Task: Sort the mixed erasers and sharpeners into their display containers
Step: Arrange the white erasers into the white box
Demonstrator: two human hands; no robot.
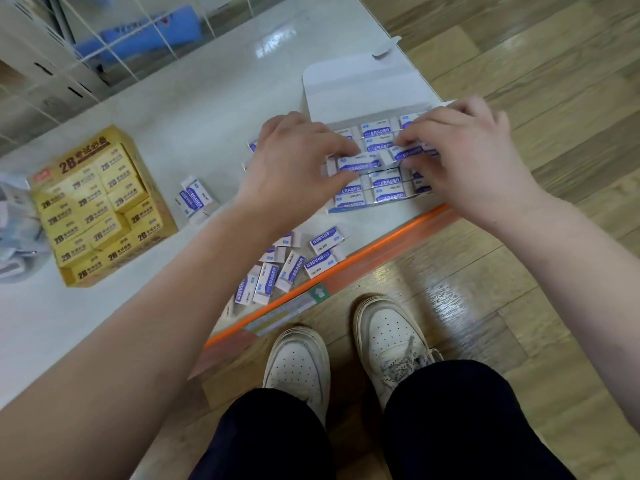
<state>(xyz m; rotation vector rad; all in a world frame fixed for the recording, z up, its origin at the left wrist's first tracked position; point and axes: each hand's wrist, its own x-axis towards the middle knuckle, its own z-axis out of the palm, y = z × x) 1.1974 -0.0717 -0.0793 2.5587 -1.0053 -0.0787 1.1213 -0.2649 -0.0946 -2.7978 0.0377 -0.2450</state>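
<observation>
White glossy counter point(166, 112), orange strip point(374, 245) along its front edge, wood floor point(554, 64) beyond.

- An open white display box point(346, 84) is set at the right end of the counter, lid flap folded back. Rows of blue-and-white packed erasers point(386, 188) are laid flat inside.
- The left hand point(298, 161) is held over the box's left side. A skewed eraser point(356, 164) is pinched between thumb and fingers, lying on top of the rows.
- The right hand point(464, 157) is held over the box's right side, fingers curled. A second eraser point(408, 153) is pinched at the fingertips, just beside the skewed one.
- The box's left and right ends are hidden by the hands.
- Loose erasers point(294, 266) are scattered by the front edge, left of the box, some covered by the left forearm.
- An eraser pair point(194, 199) is left mid-counter, between the two boxes.
- A yellow 2B box point(97, 206) is placed toward the left end, packed full, well apart from the hands.
- A clear bag point(14, 230) is seen at the far left, contents unreadable.
- A wire grid point(86, 46) is seen along the back edge.
- White shoes point(381, 327) are seen on the floor below the front edge.
</observation>
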